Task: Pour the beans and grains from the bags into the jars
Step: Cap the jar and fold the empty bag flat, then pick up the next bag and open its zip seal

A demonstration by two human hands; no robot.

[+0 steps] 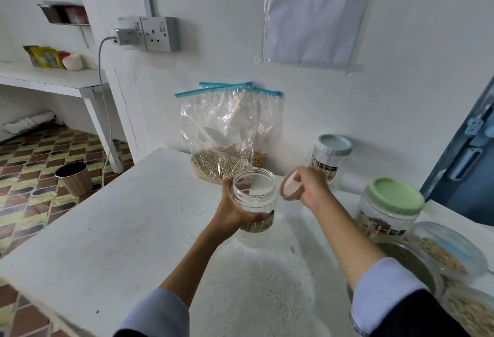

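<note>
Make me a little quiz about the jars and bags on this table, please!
1. True or false: the open jar in the left hand has grain in it.
2. What is the right hand holding? A) a bag B) a pink lid C) a spoon
3. Where do the zip bags stand?

Key: 1. False, it looks empty. 2. B. 3. Against the wall, behind the open jar.

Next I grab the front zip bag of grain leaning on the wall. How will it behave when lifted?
Probably floppy: the front zip bag is thin clear film, crumpled and mostly empty above. The grain sits low, so it should hang bottom-heavy and sag. The blue zip strip looks closed, so spilling seems unlikely.
</note>
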